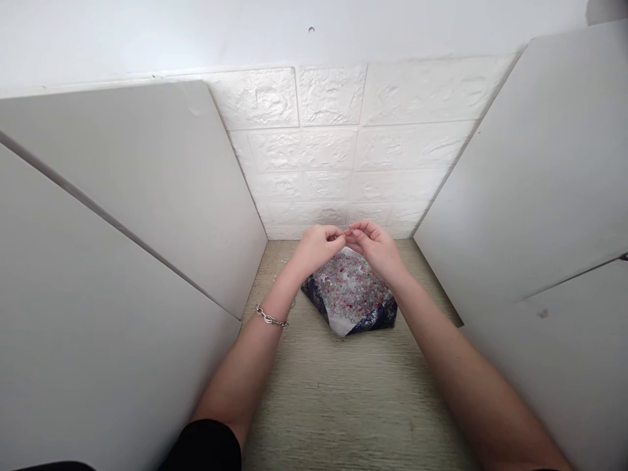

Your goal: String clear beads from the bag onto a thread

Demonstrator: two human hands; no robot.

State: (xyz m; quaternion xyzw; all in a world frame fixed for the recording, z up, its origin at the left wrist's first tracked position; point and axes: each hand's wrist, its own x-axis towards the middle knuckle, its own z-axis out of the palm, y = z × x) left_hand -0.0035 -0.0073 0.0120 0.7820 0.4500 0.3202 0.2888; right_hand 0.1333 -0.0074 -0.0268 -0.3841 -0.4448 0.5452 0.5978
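My left hand [321, 248], a chain bracelet [271, 319] on its wrist, is closed in a pinch. Its fingertips meet those of my right hand [377, 250], whose thumb and index finger are also pinched. Whatever lies between the fingertips is too small to make out. Just below both hands spreads a heap of small clear, pink and red beads [349, 288]. They lie on a dark blue patterned wrapper [375, 319] with a whitish inner side, folded up at its edges. My hands hover over the far edge of the heap and partly hide it.
The wrapper rests on a wood-grain surface [333, 399]. A few loose beads lie left of it. A white brick-patterned wall [314, 147] stands behind. White panels rise at the left [147, 170] and at the right [530, 163], closing in the space.
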